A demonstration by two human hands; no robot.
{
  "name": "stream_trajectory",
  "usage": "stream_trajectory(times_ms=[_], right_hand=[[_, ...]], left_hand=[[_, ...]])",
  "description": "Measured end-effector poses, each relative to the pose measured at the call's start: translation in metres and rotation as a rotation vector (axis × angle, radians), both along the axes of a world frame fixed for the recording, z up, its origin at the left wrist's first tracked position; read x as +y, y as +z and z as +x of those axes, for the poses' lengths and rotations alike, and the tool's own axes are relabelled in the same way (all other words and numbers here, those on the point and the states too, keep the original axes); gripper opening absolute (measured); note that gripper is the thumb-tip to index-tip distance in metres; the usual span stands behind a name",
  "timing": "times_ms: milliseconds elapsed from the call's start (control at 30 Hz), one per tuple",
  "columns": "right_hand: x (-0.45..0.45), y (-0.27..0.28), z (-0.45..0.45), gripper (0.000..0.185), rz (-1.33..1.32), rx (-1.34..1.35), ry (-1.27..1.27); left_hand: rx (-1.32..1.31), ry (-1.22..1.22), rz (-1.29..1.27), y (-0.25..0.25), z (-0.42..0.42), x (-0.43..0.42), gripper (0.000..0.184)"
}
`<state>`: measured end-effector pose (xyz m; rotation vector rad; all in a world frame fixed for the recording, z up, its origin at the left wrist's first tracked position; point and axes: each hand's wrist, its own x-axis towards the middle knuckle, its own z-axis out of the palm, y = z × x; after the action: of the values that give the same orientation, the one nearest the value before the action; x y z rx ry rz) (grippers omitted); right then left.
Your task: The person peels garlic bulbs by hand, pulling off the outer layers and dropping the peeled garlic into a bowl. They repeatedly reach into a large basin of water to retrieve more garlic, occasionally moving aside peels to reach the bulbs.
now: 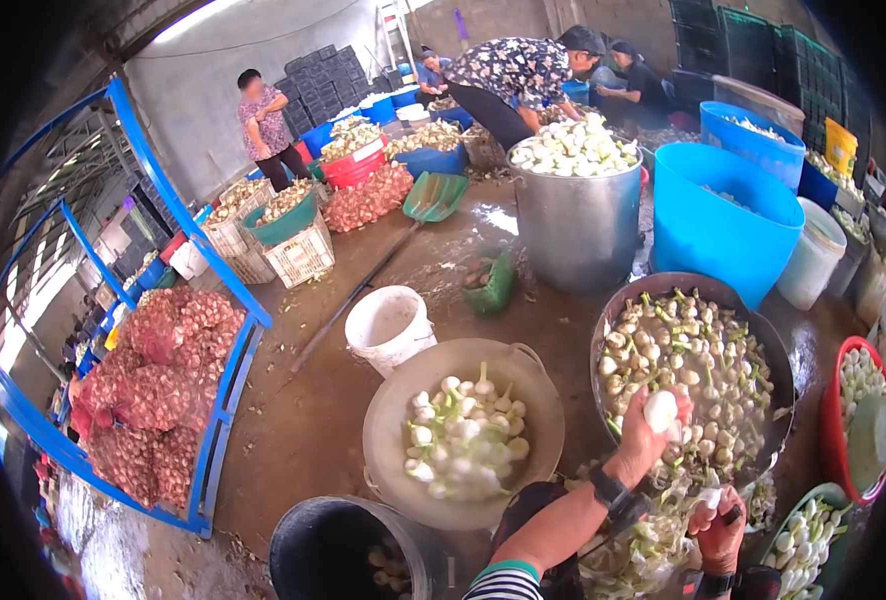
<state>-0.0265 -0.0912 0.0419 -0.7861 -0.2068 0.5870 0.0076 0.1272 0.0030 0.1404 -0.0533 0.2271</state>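
Observation:
My left hand (645, 438), with a dark band at the wrist, is closed around a peeled white garlic bulb (660, 410). It is raised over the near edge of a wide dark pan (769, 350) of garlic bulbs (685, 345) with short stems. Lower right, my right hand (720, 540) is closed on a small dark tool (731, 515); its blade or tip does not show. Something small and white (710, 497) is at its fingertips. Loose garlic skins (643, 550) are heaped below both hands. To the left, a shallow metal basin (385, 425) holds cleaner white bulbs with green stems.
A black bucket (293, 545) and white bucket (388, 325) flank the basin. Beyond are a tall metal pot (575, 230) and blue tub (713, 225). A red basin (833, 435) is right. Sacked garlic (153, 390) is behind a blue frame (178, 215). Several people work behind.

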Motion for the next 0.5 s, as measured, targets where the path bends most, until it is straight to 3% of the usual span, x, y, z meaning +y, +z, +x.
stream_trajectory(times_ms=[67,100,133,167,200,233,267,300,367,433,500], right_hand=[[-0.015,-0.024,0.006,0.014,-0.295,0.306,0.067],[-0.021,-0.038,0.003,0.021,-0.670,-0.181,0.293],[-0.012,-0.050,0.003,0.028,-1.224,-0.525,0.496],[-0.012,-0.062,-0.006,0.023,-1.801,-1.322,0.628],[-0.012,-0.069,-0.004,0.015,-1.864,-1.335,0.562],[-0.003,-0.062,0.004,0.009,-1.665,-1.179,0.230],[0.003,-0.058,0.022,0.012,-1.239,-1.010,0.103],[0.021,-0.013,0.024,0.027,-1.103,-0.756,0.091],[0.054,0.024,0.027,0.041,-0.739,-0.719,-0.117],[0.077,0.046,0.034,0.050,-0.656,-0.808,-0.105],[0.097,0.023,0.036,0.053,-0.761,-1.108,-0.342]], left_hand=[[-0.123,0.016,-0.029,-0.018,0.006,0.007,0.058],[-0.135,0.004,-0.055,-0.006,0.005,0.012,0.061],[-0.277,0.015,-0.001,0.007,0.005,0.014,0.063],[-0.173,-0.036,0.076,0.013,-0.002,0.016,0.063],[-0.322,-0.103,0.075,0.011,-0.001,0.021,0.060],[0.305,0.101,0.139,0.051,-0.020,0.006,0.056],[0.343,0.070,0.109,0.050,-0.017,0.007,0.054],[0.375,0.056,0.098,0.048,-0.015,0.009,0.053],[0.325,0.020,0.135,0.036,-0.015,0.007,0.052],[0.308,-0.001,0.229,0.030,-0.013,0.005,0.049],[0.293,0.107,0.407,0.031,-0.013,-0.007,0.048]])
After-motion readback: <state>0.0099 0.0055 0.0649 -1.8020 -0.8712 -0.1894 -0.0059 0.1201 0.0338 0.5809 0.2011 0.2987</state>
